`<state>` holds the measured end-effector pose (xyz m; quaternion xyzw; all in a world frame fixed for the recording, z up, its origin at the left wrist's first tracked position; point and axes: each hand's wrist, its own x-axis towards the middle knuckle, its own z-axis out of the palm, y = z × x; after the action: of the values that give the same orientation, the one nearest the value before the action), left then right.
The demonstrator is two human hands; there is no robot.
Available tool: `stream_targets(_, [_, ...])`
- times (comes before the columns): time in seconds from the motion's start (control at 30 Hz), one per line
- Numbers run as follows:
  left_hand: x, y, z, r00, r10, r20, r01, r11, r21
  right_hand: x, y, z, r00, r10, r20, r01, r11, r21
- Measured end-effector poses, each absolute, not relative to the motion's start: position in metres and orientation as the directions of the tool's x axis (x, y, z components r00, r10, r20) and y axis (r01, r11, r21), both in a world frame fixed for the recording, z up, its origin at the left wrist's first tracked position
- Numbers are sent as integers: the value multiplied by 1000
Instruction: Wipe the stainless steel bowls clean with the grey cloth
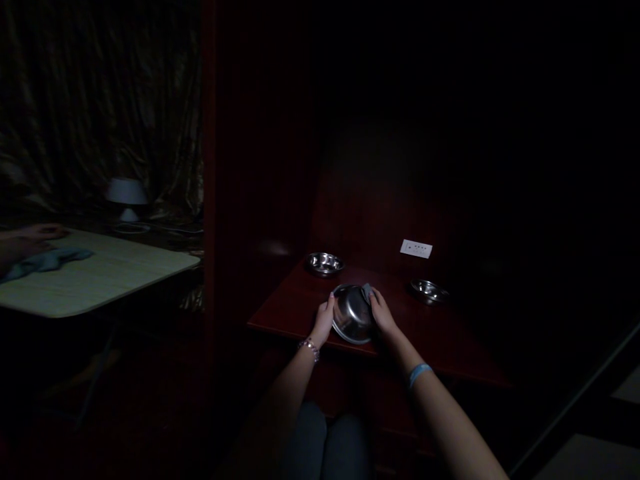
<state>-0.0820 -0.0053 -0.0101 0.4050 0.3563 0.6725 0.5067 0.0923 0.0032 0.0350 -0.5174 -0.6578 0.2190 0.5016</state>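
A shiny metal bowl (351,315) is tilted over the front part of a dark red desk (285,310), its rounded outside facing up toward me. My left hand (324,320) grips the bowl's left rim, thumb up along the edge. On the other side, my right hand (383,313) is closed on a small grey cloth (367,291) and presses it against the bowl's upper right. Two more metal bowls rest farther back: one upright bowl (325,264) at the left, another bowl (429,291) at the right.
A white socket panel (417,249) is on the back wall. To the left, beyond a dark partition (210,167), another person's hand (43,231) is over a pale table (120,267) with a bluish cloth (47,261). A lamp (127,193) stands behind it. The room is dim.
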Motion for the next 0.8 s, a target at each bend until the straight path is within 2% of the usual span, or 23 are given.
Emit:
stream_targets(0.1, [-82, -5, -10, -146, 974, 175, -389, -219, 895, 96, -5, 16, 115, 894, 434, 331, 377, -865])
stream_targets(0.23, [-82, -7, -7, -142, 977, 160, -371, -202, 906, 90, -22, -3, 234, 839, 492, 283, 425, -860])
stream_targets(0.4, [-82, -9, -6, -123, 978, 169, -387, -204, 899, 69, -47, -22, 324, 794, 514, 391, 383, -837])
stream_targets(0.5, [-82, -9, -6, -113, 979, 173, -423, -205, 883, 53, -67, -29, 301, 766, 568, 406, 436, -803])
stream_targets(0.57, [-82, -8, -6, -111, 979, 171, -436, -202, 877, 43, -82, -31, 267, 782, 563, 469, 405, -785])
stream_targets(0.67, [-83, -7, -6, -131, 976, 177, -417, -216, 883, 30, -105, -30, 160, 787, 596, 646, 374, -666])
stream_targets(0.8, [-85, -6, -5, -173, 971, 165, -352, -218, 911, 18, -127, -28, -116, 746, 656, 775, 481, -411])
